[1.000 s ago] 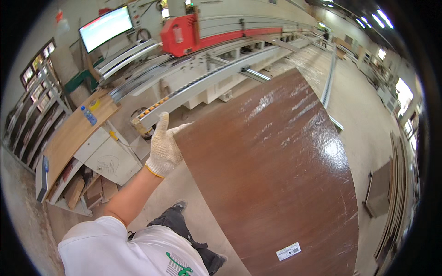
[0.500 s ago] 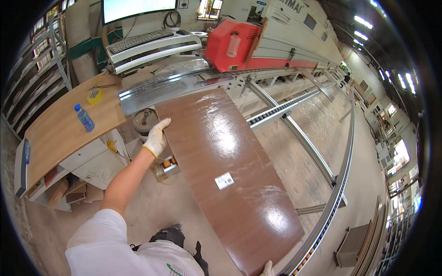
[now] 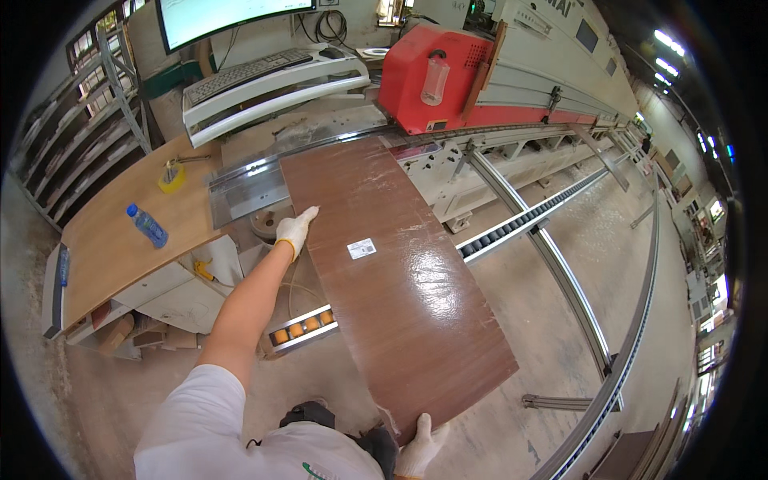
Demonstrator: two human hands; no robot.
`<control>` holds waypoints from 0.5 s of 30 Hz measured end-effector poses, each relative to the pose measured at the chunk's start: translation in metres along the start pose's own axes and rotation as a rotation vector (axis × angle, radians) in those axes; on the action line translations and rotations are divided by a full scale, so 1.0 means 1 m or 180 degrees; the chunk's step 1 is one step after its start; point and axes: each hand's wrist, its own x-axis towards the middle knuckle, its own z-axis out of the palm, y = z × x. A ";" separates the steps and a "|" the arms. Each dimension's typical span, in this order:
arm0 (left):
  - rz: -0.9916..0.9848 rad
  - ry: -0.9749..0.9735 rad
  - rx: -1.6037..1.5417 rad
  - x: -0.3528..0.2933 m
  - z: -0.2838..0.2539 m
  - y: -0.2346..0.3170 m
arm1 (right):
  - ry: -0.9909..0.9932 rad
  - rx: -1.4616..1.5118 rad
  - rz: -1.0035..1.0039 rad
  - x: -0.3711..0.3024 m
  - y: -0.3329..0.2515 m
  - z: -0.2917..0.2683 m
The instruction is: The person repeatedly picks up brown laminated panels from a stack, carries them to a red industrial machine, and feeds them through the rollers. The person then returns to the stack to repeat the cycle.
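Note:
A long brown wood-grain panel [image 3: 392, 264] with a glossy face stretches away from me, its far end over a metal machine table [image 3: 248, 192]. A small white label [image 3: 361, 249] is stuck on its upper face. Gloved in white, my left hand [image 3: 296, 230] grips the panel's left edge; the fingers beneath are partly hidden. At the near end, my right hand [image 3: 422, 450], also gloved, holds the edge with the thumb up along the top face and its other fingers out of sight below. Orange rollers [image 3: 304, 326] in a rail show beside the panel's left edge.
On the left, a wooden desk [image 3: 120, 232] bears a blue-capped bottle [image 3: 147, 225] and a yellow tape roll [image 3: 171, 178]. Behind are a keyboard [image 3: 248, 76], a monitor [image 3: 232, 18] and a red machine housing [image 3: 416, 80]. Roller rails [image 3: 528, 214] run off to the right.
The panel has moved farther onto the machine table, with both hands still on it. More of the orange rollers and of my right hand shows. The view has shifted slightly.

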 end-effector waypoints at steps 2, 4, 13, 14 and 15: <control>0.0021 0.0136 0.0009 0.006 0.013 0.015 | -0.0016 -0.0164 0.0103 0.019 -0.009 0.007; -0.0020 0.0381 0.0018 0.012 0.027 0.026 | -0.0097 -0.0157 -0.0067 0.045 -0.016 0.018; 0.0252 0.0465 -0.0813 -0.001 0.117 0.081 | 0.0189 0.0000 0.0787 0.149 -0.058 0.024; 0.0286 0.0501 -0.0745 0.005 0.132 0.084 | 0.0304 -0.0384 0.0781 0.163 -0.064 0.021; 0.0246 0.0523 -0.0633 0.011 0.148 0.087 | 0.0127 -0.0177 0.0687 0.181 -0.069 0.018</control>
